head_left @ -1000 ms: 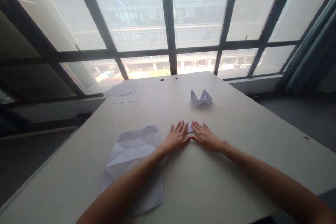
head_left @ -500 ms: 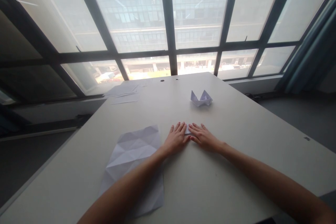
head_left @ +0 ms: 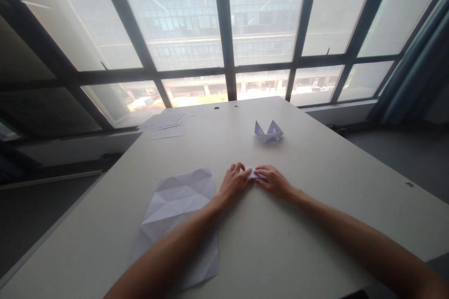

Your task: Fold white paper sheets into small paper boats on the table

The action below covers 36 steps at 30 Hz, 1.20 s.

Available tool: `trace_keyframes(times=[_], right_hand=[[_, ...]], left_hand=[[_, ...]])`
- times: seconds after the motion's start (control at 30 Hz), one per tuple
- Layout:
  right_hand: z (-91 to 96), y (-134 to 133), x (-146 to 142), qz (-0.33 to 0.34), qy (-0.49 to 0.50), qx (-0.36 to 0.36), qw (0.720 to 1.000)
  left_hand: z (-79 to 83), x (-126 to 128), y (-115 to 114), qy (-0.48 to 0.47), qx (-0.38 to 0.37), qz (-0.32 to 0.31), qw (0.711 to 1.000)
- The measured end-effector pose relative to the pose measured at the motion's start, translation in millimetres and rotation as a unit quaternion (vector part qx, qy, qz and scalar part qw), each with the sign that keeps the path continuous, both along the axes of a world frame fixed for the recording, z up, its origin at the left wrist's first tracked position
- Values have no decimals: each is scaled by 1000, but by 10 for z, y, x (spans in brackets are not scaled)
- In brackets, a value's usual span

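Note:
A small folded piece of white paper lies on the table between my two hands, largely covered by them. My left hand grips its left side, thumb and curled fingers closed on it. At the other side, my right hand pinches the paper's right part between thumb and fingers. Under and beside my left forearm spreads a creased white sheet. Beyond my right hand stands a folded paper boat with two raised points, touched by neither hand.
The white table reaches toward large windows with dark frames. Several loose paper sheets lie at its far left edge. Small round holes sit near the far end. A blue curtain hangs at the right.
Both hands were lying flat with fingers stretched over the folded paper. Now their fingers are bent and hold it, and more of the paper shows between them.

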State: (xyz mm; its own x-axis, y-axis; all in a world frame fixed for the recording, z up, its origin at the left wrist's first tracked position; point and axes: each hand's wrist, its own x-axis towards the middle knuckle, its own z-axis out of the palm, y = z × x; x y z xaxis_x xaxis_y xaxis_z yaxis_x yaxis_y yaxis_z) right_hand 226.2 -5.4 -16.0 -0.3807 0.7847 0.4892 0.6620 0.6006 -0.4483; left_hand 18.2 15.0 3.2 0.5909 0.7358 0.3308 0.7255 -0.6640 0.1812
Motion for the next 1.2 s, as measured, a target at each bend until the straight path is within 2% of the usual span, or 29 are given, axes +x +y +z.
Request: trace_keyframes(times=[0.2,0.33,0.47,0.53,0.63,0.7,0.77,0.87,0.93,1.0,1.1,1.2], right_hand=[[31,15,0,-7,62,-13,998],[19,21,-15,-43,101,-17,994],[24,15,-27,-102,123,-47,986],[44,1,-29,-109,125,-74,983],[82,-25,-28,-80,115,-88,986],[93,-34,-25,-71,128,-81,986],[86,-28,-22,-68,171,-78,980],[50,2,-28,-33,267,-97,958],[32,22,-37,0,327,-108,939],[36,27,-40,27,357,-108,927],[90,-3,-17,49,346,-106,931],[162,-49,29,65,319,-110,939]], left_hand=[[54,5,1,-23,-26,-14,999],[71,6,1,-56,-35,-11,998],[53,22,-10,-151,-57,-10,987],[32,42,-13,-215,-79,-8,973],[5,78,-13,-321,-121,1,939],[-1,95,-6,-386,-174,7,906],[1,99,9,-450,-248,3,858],[7,82,44,-537,-349,-20,768],[11,60,69,-576,-389,-31,719],[16,37,89,-601,-414,-35,682],[35,10,98,-615,-432,-42,658],[55,-1,86,-603,-429,-43,671]])
